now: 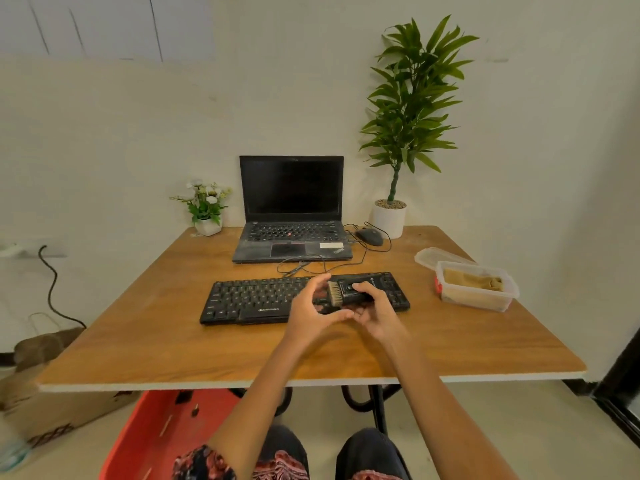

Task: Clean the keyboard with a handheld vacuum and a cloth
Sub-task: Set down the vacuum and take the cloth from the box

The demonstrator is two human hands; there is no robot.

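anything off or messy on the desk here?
Nothing spilled or broken. Minor: the mouse cable lies in loose loops between the laptop and the keyboard, and the plastic tub holding the cloth is open, its lid behind it.

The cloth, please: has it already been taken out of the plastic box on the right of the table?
No, the cloth lies folded inside the plastic box, with neither hand near it.
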